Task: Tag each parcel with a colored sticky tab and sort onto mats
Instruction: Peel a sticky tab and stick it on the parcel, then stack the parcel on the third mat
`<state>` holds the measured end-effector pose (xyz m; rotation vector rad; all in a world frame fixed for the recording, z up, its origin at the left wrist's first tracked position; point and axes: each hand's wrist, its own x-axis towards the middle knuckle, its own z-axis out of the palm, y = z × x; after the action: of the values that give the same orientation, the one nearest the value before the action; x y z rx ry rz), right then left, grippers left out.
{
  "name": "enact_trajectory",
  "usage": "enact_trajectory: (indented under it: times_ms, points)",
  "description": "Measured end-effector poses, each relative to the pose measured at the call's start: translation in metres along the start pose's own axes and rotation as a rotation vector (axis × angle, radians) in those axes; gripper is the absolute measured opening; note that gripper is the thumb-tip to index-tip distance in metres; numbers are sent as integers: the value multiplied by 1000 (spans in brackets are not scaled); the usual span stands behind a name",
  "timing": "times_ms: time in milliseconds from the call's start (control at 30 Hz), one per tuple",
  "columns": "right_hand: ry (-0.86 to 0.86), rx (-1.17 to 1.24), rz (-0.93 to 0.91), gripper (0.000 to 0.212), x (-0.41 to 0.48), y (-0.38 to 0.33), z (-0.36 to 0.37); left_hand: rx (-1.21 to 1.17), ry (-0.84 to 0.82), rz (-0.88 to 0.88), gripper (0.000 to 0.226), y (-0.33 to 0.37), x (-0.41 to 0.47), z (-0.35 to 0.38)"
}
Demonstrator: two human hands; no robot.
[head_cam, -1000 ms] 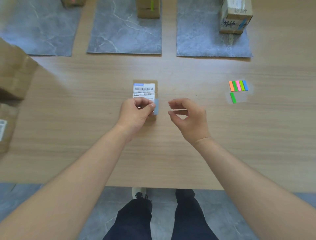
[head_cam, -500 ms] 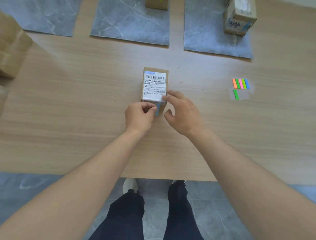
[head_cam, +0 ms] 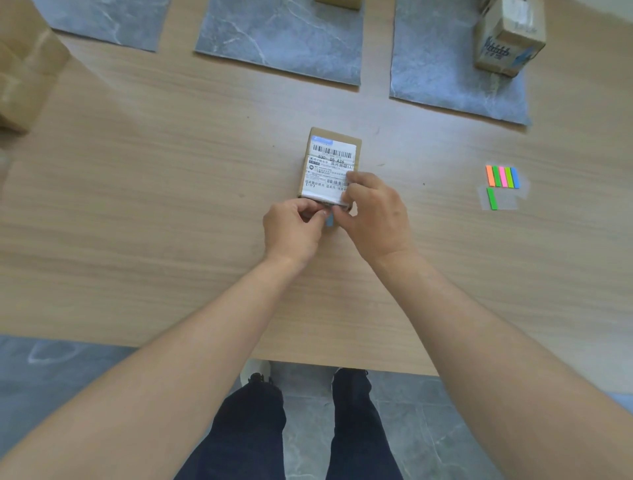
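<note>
A small cardboard parcel (head_cam: 330,164) with a white shipping label lies in the middle of the wooden table (head_cam: 154,192). My left hand (head_cam: 294,229) pinches a blue sticky tab (head_cam: 329,219) against the parcel's near edge. My right hand (head_cam: 373,212) holds the parcel's near right corner, fingers curled over the label. To the right lies a strip of colored sticky tabs (head_cam: 502,177) with one loose green tab (head_cam: 492,199) on a clear sheet.
Three grey mats lie along the far side: left (head_cam: 102,20), middle (head_cam: 281,41), right (head_cam: 455,68). A tagged cardboard box (head_cam: 507,37) stands on the right mat, another box (head_cam: 339,2) on the middle one. Larger cardboard boxes (head_cam: 24,72) sit at the left edge.
My right hand moved from hovering in the air onto the parcel's near right corner. My left hand stays at the near edge with the blue tab.
</note>
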<state>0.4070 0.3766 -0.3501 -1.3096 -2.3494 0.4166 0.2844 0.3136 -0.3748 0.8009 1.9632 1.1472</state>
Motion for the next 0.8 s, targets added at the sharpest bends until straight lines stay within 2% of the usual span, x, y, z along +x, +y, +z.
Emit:
enact_trajectory:
  times_ms: [100,233,300,400,500,567,633,700,800]
  points:
    - [2,6,-7,16,2,2,3,51,18,-37,7,-1,-2,-6]
    - [17,-12,-3,32,3,2,13,79,173,-87,10,-3,-1,-23]
    - [31,-32,2,41,1,1,23,-42,181,-98,16,-3,4,-32]
    - [70,-16,-5,51,-6,5,32,-262,85,-142,33,5,12,-38]
    - [86,257,76,57,-17,8,28,-423,-68,-182,40,24,11,-38]
    - [96,563,309,60,-25,-2,20,-452,-157,-186,43,34,7,-39]
    - [94,805,474,46,-25,-12,18,-451,-196,-194,48,39,3,-39]
    - [107,870,506,39,-21,-21,14,-463,-212,-182,50,47,-1,-41]
    - [137,897,534,39,-11,-34,-4,-462,-217,-136,50,64,-4,-48]
